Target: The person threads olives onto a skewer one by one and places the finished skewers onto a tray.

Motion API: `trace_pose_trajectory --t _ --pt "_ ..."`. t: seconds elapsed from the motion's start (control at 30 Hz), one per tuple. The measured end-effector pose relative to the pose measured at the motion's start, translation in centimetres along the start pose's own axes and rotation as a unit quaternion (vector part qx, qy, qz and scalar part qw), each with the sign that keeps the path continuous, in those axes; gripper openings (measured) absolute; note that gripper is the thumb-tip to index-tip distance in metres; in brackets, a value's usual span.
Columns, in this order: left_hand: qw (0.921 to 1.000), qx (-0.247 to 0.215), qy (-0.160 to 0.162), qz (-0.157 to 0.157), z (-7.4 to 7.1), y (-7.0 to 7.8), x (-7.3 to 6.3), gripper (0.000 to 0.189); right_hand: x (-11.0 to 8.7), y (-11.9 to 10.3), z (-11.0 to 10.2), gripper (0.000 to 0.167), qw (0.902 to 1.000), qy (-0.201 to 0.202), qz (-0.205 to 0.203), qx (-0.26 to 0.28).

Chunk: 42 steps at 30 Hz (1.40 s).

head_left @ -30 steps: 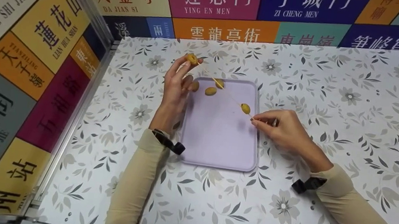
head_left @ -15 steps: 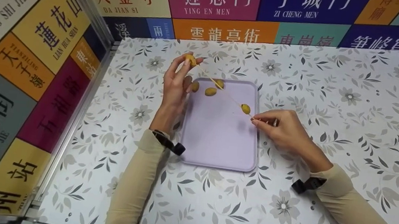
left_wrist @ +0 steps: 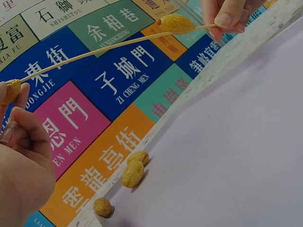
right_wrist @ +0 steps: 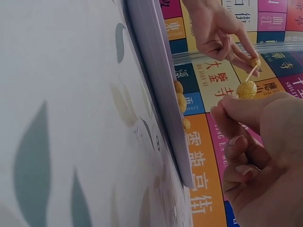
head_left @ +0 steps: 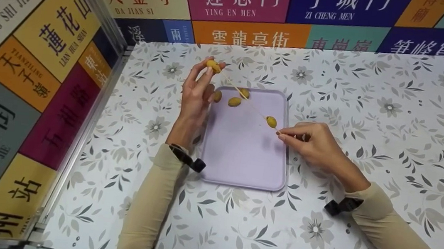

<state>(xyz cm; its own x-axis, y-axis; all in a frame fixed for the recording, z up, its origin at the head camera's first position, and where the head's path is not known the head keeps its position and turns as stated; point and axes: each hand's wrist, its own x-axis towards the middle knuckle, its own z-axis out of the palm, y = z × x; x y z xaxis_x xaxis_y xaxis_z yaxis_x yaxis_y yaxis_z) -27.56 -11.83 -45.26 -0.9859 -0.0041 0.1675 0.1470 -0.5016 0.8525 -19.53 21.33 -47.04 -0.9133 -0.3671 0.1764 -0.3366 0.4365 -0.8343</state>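
Observation:
Between thumb and fingers, my right hand [head_left: 314, 143] pinches one end of a thin wooden skewer [left_wrist: 102, 49]. Threaded on it close to those fingertips is a yellow-green, olive-shaped preserved fruit [left_wrist: 176, 23]. My left hand [head_left: 196, 92] holds another such fruit [head_left: 213, 65] between thumb and fingers, above the tray's far left corner. The skewer's other end meets this fruit; how deep it goes is hidden. Beneath, several loose fruits, among them one fruit [head_left: 234, 101], lie at the far left of a pale purple tray [head_left: 243, 156].
The tray lies on a white table [head_left: 371, 137] with a grey floral pattern. Upright panels [head_left: 240, 1] with coloured, lettered blocks stand along the back and left. Each wrist wears a black camera strap [head_left: 185, 157].
My right hand has shifted slightly left, bringing the skewer and its threaded fruit along. The fruit in my left hand has turned a little; that arm has stayed almost still.

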Motion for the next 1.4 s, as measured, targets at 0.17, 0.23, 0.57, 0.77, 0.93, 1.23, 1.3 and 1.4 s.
trace_pose_trajectory --t 0.17,0.23,0.57,0.77,0.93,1.23,1.3,1.4 --pt "0.9997 -0.015 -0.018 -0.003 0.0 0.0 -0.3 0.041 0.0 0.1 0.0 0.014 0.9999 0.006 -0.011 -0.004" --pt "0.9995 -0.022 -0.022 -0.005 0.0 0.0 -0.3 0.042 0.0 0.2 0.0 0.014 0.9998 0.007 -0.015 -0.007" --pt "0.9992 -0.009 -0.038 0.006 0.2 0.2 -0.3 0.041 0.1 0.5 0.1 0.014 0.9991 0.016 -0.036 -0.016" --pt "0.9988 0.005 -0.048 0.001 0.5 0.4 -0.5 0.043 0.1 0.4 0.2 0.014 0.9990 0.027 -0.034 -0.014" --pt "0.9986 0.019 -0.049 0.001 0.7 0.3 -0.7 0.044 0.1 0.4 0.3 0.015 0.9992 0.024 -0.028 -0.013" --pt "0.9982 0.026 -0.053 0.006 1.2 -0.1 -0.9 0.042 0.1 0.6 0.3 0.015 0.9992 0.018 -0.033 -0.015" --pt "0.9982 0.024 -0.055 0.005 1.3 -0.1 -1.0 0.042 0.1 0.5 0.3 0.015 0.9991 0.018 -0.035 -0.018" --pt "0.9979 0.025 -0.060 0.006 1.4 -0.2 -1.0 0.042 0.1 0.5 0.3 0.015 0.9989 0.017 -0.038 -0.020"
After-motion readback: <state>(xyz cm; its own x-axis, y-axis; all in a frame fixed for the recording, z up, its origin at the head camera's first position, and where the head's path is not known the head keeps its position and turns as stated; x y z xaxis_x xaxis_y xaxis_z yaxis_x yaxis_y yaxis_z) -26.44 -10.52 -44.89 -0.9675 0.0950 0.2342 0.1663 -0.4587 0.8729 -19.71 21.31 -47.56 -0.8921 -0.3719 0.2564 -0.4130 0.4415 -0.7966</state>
